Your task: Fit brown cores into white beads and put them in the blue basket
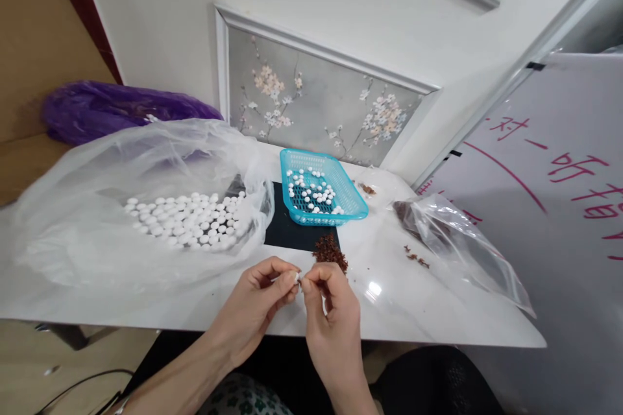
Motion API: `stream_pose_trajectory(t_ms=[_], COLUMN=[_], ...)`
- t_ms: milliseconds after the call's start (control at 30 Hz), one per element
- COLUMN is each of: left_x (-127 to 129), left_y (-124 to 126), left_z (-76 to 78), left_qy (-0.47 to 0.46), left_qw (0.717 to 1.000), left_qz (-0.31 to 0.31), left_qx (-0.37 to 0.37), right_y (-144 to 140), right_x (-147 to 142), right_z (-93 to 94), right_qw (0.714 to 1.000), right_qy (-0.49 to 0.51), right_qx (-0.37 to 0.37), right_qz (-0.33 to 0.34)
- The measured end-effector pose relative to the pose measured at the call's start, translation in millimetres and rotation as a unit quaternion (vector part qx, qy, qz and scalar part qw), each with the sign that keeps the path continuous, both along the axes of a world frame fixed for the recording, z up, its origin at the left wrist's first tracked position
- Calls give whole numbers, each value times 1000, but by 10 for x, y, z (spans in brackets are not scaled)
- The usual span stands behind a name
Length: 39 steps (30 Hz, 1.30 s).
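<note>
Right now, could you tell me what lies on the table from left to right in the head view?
Large clear bag of white pieces → blue basket → small clear bag holding brown bits.

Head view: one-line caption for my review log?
Both hands pinch a small white piece above a marble table, near a blue basket.

left hand (263, 295): fingertips pinched | right hand (327, 301): fingertips pinched | hands touching at fingertips, forearms bare

Head view, down over table (413, 311)
</note>
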<state>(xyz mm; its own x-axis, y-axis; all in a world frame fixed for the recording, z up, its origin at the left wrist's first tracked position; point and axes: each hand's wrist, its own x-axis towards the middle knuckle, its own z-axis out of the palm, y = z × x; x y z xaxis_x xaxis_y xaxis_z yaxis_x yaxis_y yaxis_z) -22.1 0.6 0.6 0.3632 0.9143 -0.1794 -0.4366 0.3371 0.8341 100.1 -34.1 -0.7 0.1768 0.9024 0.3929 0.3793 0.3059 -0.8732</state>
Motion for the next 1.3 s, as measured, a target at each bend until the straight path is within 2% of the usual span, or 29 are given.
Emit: stream_pose_trajectory(t_ms=[233, 700, 1033, 1200, 1300], left_x=[8, 11, 16, 6, 7], left_y=[7, 16, 15, 13, 15], left_z=[-7, 37, -4, -19, 4], left_qy=[-6, -10, 34, 25, 1], left_qw=[1000, 1000, 999, 999, 1000], left_qz=[9, 11, 24, 25, 17], left_qx=[-9, 15, 24, 23, 16], right_y=[-35, -19, 4, 68, 97], right_x=[-24, -7, -54, -34, 35], right_z=[-16, 9, -21, 30, 68], right_qw=[1000, 991, 998, 994, 986], right_qy=[3, 111, 55, 88, 124], right_qx=[1, -44, -38, -42, -54], right_qz=[-9, 55, 21, 46, 94])
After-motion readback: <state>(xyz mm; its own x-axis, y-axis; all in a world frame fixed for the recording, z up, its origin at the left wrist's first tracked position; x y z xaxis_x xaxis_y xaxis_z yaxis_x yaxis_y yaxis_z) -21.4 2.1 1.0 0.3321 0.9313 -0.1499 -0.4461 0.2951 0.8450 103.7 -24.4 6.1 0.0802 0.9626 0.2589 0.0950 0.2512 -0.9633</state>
